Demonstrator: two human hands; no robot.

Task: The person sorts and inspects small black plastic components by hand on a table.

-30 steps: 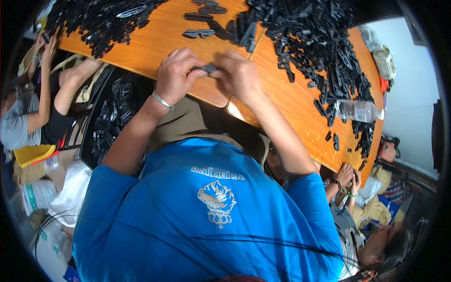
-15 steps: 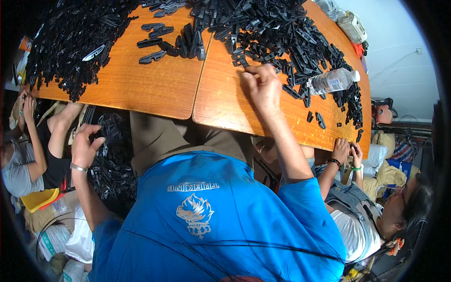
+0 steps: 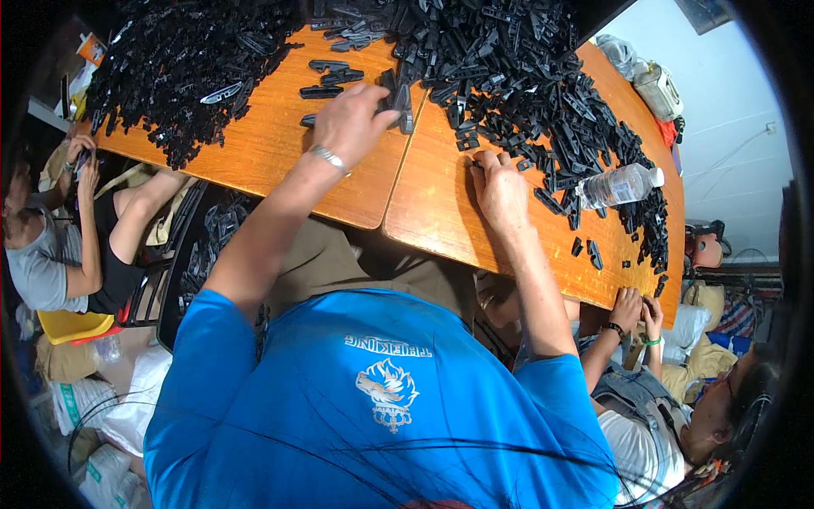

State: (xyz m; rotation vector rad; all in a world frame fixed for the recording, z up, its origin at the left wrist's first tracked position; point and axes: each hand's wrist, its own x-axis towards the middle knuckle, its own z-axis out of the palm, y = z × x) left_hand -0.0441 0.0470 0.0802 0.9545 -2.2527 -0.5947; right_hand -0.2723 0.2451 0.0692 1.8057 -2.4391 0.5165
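Two bare hands work over an orange-brown wooden table [image 3: 454, 208], seen from above the wearer's blue shirt [image 3: 381, 450]. The left hand [image 3: 349, 129], with a silver bracelet [image 3: 329, 159] at its wrist, reaches across the left tabletop, thumb and fingers parted around a cluster of long black pieces [image 3: 407, 109] near the table's seam; whether it touches them is unclear. A few more long pieces [image 3: 324, 91] lie flat just beyond its knuckles. The right hand [image 3: 502, 195] is on the other side of the seam, fingers bent down toward the wood; its fingertips are partly hidden, so you cannot tell if they pinch anything. Small black parts [image 3: 467, 144] lie just beyond it. A heap of black bits [image 3: 186, 81] covers the table's far left, with one pale oval piece [image 3: 221, 93] on it. A larger black heap [image 3: 509, 51] spreads along the far right, where a clear plastic bottle [image 3: 615, 187] lies on its side. At the right edge, a co-worker's hand [image 3: 627, 310] rests near the tabletop.
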